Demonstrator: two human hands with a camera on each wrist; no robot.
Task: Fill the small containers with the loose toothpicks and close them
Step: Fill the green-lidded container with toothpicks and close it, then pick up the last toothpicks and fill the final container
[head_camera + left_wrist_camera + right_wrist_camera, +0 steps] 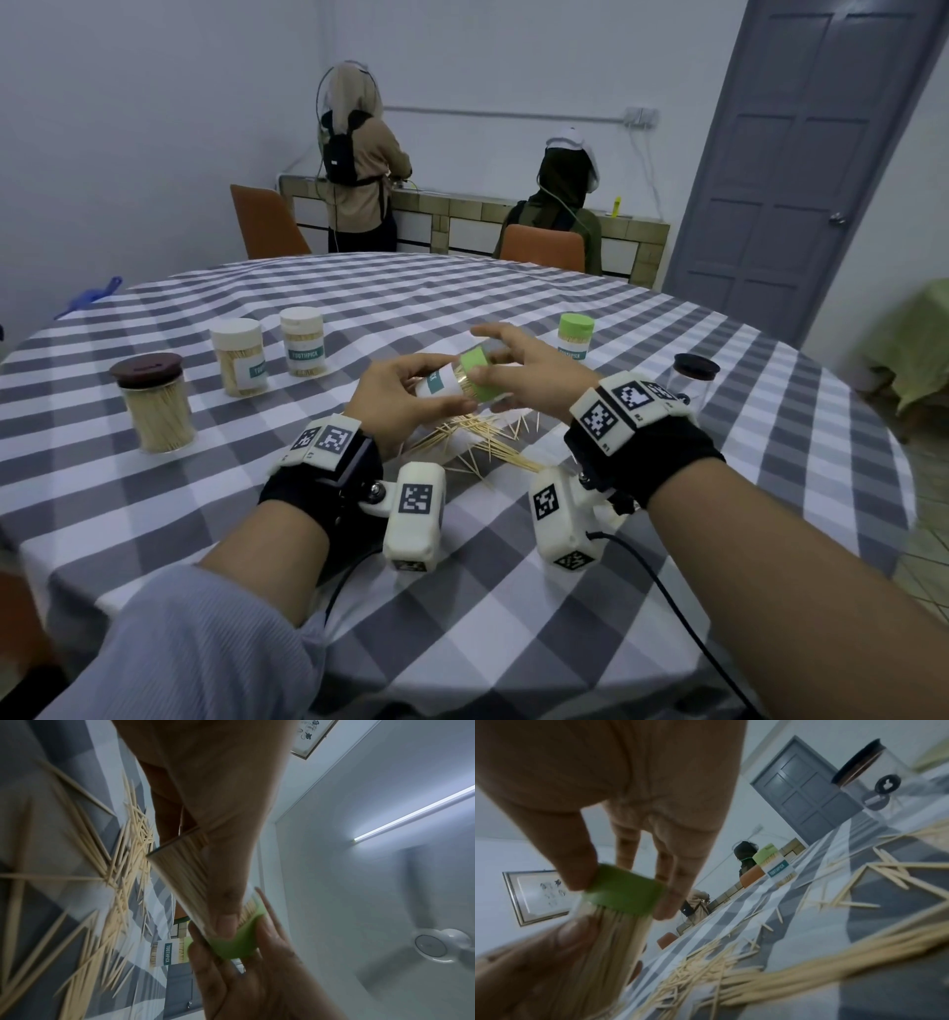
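Both hands meet above the checked-cloth bench (513, 318), forearms angled inward. Left hand (398, 398) wraps thumb and fingers round the clear plastic toothpick container (441, 385), which lies tilted on its side in the air. Right hand (529, 375) pinches the container's green plastic lid (480, 377) between thumb and fingers. Loose wooden toothpicks (477, 444) lie scattered on the bench just below.

"TOOTHPICK" reads in white on a teal label on the cream-capped container (302, 342), and again on the green-capped container (575, 336) standing on the worktop. Its neighbour's label (255, 371) shows only "TOOTH". The held container's label is unreadable.
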